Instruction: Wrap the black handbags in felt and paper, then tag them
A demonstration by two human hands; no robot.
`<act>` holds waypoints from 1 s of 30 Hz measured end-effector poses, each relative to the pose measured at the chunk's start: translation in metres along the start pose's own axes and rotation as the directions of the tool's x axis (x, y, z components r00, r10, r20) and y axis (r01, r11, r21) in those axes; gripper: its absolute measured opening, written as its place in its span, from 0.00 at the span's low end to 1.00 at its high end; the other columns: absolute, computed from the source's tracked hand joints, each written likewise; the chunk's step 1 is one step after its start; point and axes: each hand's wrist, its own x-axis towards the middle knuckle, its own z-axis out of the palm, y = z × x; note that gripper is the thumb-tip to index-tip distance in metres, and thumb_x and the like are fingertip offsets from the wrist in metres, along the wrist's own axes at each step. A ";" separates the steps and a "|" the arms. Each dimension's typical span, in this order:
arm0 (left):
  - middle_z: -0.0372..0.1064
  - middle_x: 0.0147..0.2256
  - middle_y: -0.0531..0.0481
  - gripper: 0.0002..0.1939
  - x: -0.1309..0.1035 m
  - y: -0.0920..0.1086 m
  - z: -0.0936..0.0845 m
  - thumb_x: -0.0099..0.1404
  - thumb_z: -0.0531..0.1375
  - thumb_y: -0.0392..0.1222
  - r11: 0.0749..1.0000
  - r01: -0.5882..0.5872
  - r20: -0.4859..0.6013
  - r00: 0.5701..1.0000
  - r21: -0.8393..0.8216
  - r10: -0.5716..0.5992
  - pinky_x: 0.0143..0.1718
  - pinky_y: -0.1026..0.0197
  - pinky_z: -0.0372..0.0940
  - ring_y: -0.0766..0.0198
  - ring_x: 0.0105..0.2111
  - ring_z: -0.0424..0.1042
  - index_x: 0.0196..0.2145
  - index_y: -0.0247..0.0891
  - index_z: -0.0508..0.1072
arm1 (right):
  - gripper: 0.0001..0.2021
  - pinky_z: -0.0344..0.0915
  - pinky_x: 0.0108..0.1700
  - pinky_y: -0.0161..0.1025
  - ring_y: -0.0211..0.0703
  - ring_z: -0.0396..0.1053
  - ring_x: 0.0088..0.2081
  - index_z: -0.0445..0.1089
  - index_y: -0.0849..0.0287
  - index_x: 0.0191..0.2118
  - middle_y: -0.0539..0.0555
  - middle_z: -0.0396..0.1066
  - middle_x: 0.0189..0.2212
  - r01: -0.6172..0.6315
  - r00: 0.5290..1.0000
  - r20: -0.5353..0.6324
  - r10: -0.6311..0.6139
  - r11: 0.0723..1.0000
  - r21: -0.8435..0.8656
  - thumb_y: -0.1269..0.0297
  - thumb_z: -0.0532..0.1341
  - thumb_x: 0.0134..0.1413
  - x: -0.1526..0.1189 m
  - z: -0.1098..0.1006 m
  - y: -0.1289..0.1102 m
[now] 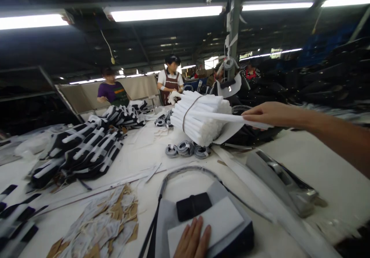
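At the bottom centre my left hand (pixel 193 240) lies flat, fingers spread, on a white rectangular pad (pixel 222 217). The pad rests on a grey and dark blue bag (pixel 243 238) with a long strap, beside a small black rolled bundle (pixel 193 206). My right hand (pixel 267 115) reaches in from the right and pinches the end of one white strip (pixel 225 116). That strip sticks out of a large bundle of white rolls (pixel 196 113) tied with a dark band.
Coiled grey cords (pixel 185 148) lie below the bundle. Black-and-white wrapped pieces (pixel 86 146) pile up at left, paper tags (pixel 106 219) in front. A grey tool-like device (pixel 277 181) sits at right. Two people (pixel 170 80) (pixel 112 90) stand across the table.
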 end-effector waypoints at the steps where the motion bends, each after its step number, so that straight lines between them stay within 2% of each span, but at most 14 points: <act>1: 0.73 0.53 0.40 0.27 0.002 0.000 -0.008 0.73 0.52 0.55 0.998 -0.039 0.013 0.999 -0.050 0.039 0.47 0.57 0.74 0.54 0.52 0.74 0.60 0.34 0.68 | 0.22 0.65 0.31 0.38 0.43 0.73 0.27 0.76 0.62 0.51 0.55 0.76 0.26 -0.019 1.000 0.008 0.019 1.000 0.025 0.52 0.54 0.66 -0.015 0.008 0.014; 2: 0.70 0.56 0.38 0.31 0.005 0.001 -0.016 0.72 0.51 0.58 0.997 -0.010 0.089 0.996 -0.074 0.016 0.50 0.54 0.73 0.52 0.55 0.72 0.62 0.33 0.65 | 0.22 0.66 0.32 0.40 0.45 0.74 0.29 0.75 0.60 0.53 0.56 0.76 0.28 -0.017 1.000 0.007 0.017 0.999 0.052 0.51 0.56 0.64 -0.030 0.018 0.028; 3: 0.66 0.60 0.38 0.30 0.007 0.001 -0.023 0.72 0.52 0.55 0.996 0.036 0.174 0.985 -0.085 -0.020 0.53 0.52 0.71 0.51 0.58 0.69 0.64 0.33 0.62 | 0.22 0.68 0.34 0.42 0.48 0.75 0.31 0.76 0.57 0.53 0.57 0.77 0.30 0.014 1.000 0.002 -0.014 0.996 0.092 0.49 0.59 0.62 -0.047 0.031 0.041; 5: 0.61 0.63 0.39 0.29 0.012 0.003 -0.034 0.72 0.55 0.46 0.986 0.122 0.281 0.956 -0.113 -0.086 0.56 0.49 0.69 0.51 0.60 0.66 0.66 0.35 0.58 | 0.20 0.71 0.40 0.45 0.52 0.76 0.39 0.77 0.50 0.50 0.58 0.78 0.38 0.153 0.988 -0.008 -0.154 0.964 0.218 0.46 0.62 0.58 -0.081 0.062 0.062; 8: 0.62 0.63 0.39 0.30 0.020 -0.002 -0.042 0.67 0.59 0.37 0.958 0.190 0.372 0.923 -0.213 -0.100 0.56 0.47 0.69 0.51 0.60 0.66 0.65 0.37 0.59 | 0.15 0.71 0.50 0.45 0.54 0.74 0.48 0.78 0.47 0.46 0.58 0.76 0.47 0.338 0.929 0.015 -0.371 0.863 0.375 0.49 0.65 0.57 -0.133 0.118 0.068; 10: 0.63 0.62 0.40 0.32 0.027 -0.009 -0.046 0.64 0.62 0.36 0.932 0.222 0.438 0.896 -0.287 -0.079 0.55 0.47 0.70 0.51 0.59 0.68 0.64 0.39 0.60 | 0.11 0.71 0.51 0.45 0.52 0.73 0.48 0.78 0.48 0.45 0.59 0.76 0.46 0.408 0.896 0.000 -0.443 0.826 0.388 0.55 0.64 0.59 -0.164 0.155 0.058; 13: 0.63 0.62 0.42 0.32 0.041 -0.024 -0.053 0.63 0.64 0.35 0.881 0.306 0.558 0.828 -0.361 -0.059 0.55 0.48 0.68 0.52 0.58 0.69 0.63 0.43 0.62 | 0.08 0.71 0.48 0.47 0.51 0.73 0.46 0.76 0.51 0.45 0.56 0.77 0.42 0.510 0.860 -0.171 -0.481 0.802 0.311 0.63 0.64 0.60 -0.202 0.205 0.032; 16: 0.61 0.63 0.43 0.31 0.055 -0.033 -0.060 0.64 0.64 0.37 0.839 0.392 0.669 0.742 -0.378 -0.045 0.58 0.50 0.66 0.53 0.60 0.66 0.63 0.45 0.63 | 0.12 0.70 0.46 0.46 0.48 0.72 0.43 0.74 0.55 0.48 0.55 0.77 0.41 0.552 0.802 -0.379 -0.461 0.815 0.175 0.72 0.61 0.60 -0.225 0.242 0.006; 18: 0.59 0.64 0.44 0.31 0.060 -0.034 -0.065 0.64 0.64 0.38 0.827 0.418 0.702 0.711 -0.375 -0.040 0.59 0.50 0.64 0.53 0.61 0.64 0.64 0.45 0.63 | 0.12 0.69 0.44 0.44 0.46 0.72 0.41 0.74 0.57 0.47 0.55 0.77 0.40 0.544 0.763 -0.478 -0.435 0.832 0.111 0.75 0.61 0.60 -0.231 0.259 -0.010; 21: 0.59 0.64 0.43 0.32 0.060 -0.030 -0.069 0.65 0.64 0.41 0.843 0.408 0.696 0.716 -0.351 -0.057 0.59 0.50 0.64 0.53 0.61 0.64 0.65 0.46 0.61 | 0.11 0.68 0.42 0.42 0.44 0.71 0.39 0.74 0.58 0.44 0.54 0.77 0.38 0.536 0.703 -0.585 -0.405 0.842 0.061 0.78 0.61 0.58 -0.226 0.276 -0.032; 23: 0.59 0.64 0.41 0.34 0.056 -0.025 -0.069 0.64 0.65 0.46 0.867 0.381 0.667 0.741 -0.322 -0.078 0.58 0.48 0.65 0.51 0.61 0.65 0.65 0.44 0.60 | 0.10 0.69 0.42 0.41 0.43 0.71 0.38 0.75 0.58 0.41 0.53 0.77 0.36 0.552 0.659 -0.637 -0.400 0.832 0.048 0.79 0.61 0.58 -0.218 0.285 -0.045; 26: 0.58 0.64 0.38 0.43 0.045 -0.016 -0.064 0.58 0.69 0.52 0.908 0.313 0.596 0.797 -0.279 -0.092 0.58 0.44 0.66 0.46 0.61 0.64 0.66 0.41 0.57 | 0.11 0.70 0.42 0.41 0.43 0.71 0.37 0.76 0.57 0.39 0.53 0.78 0.34 0.575 0.609 -0.690 -0.392 0.817 0.044 0.79 0.60 0.58 -0.208 0.298 -0.053; 28: 0.57 0.65 0.36 0.44 0.038 -0.009 -0.059 0.59 0.70 0.47 0.933 0.258 0.543 0.835 -0.250 -0.086 0.59 0.43 0.65 0.46 0.62 0.63 0.67 0.39 0.55 | 0.11 0.71 0.43 0.40 0.42 0.72 0.38 0.76 0.58 0.41 0.53 0.78 0.35 0.587 0.600 -0.694 -0.397 0.809 0.045 0.78 0.59 0.60 -0.208 0.303 -0.050; 30: 0.56 0.65 0.37 0.39 0.031 -0.003 -0.054 0.63 0.66 0.40 0.953 0.216 0.499 0.863 -0.215 -0.083 0.60 0.44 0.64 0.49 0.63 0.61 0.67 0.38 0.54 | 0.12 0.72 0.45 0.40 0.43 0.73 0.41 0.76 0.60 0.45 0.55 0.78 0.38 0.623 0.600 -0.670 -0.437 0.781 0.048 0.77 0.58 0.62 -0.212 0.301 -0.043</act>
